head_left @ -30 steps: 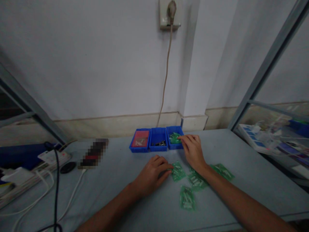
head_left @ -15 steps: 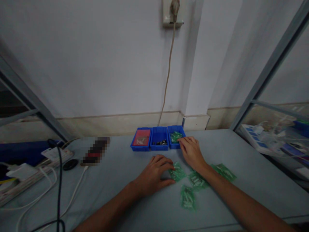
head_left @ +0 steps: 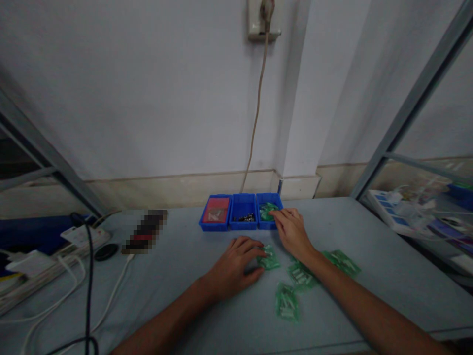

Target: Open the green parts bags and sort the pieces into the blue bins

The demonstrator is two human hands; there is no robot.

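Note:
My left hand (head_left: 236, 264) rests on the grey table (head_left: 185, 305), fingers curled, pinching the edge of a small green packet (head_left: 269, 260). My right hand (head_left: 293, 231) reaches forward to the right-hand blue bin (head_left: 268, 211), its fingertips closed on a green packet (head_left: 266, 212) at the bin's rim. Three more green packets lie on the table: one (head_left: 301, 276) under my right wrist, one (head_left: 286, 301) nearer me, one (head_left: 342, 261) to the right of my forearm.
Three small bins stand in a row by the wall: one with a red bottom (head_left: 215, 217), a middle blue bin (head_left: 243, 217) with dark small parts, then the right one. Power strips and cables (head_left: 74, 246) crowd the left. A metal frame (head_left: 402, 123) and cluttered shelf stand right.
My left hand has drawn its green packet slightly closer and to the left. My right hand stays at the right-hand bin, fingers closing on a packet. The view has shifted a little.

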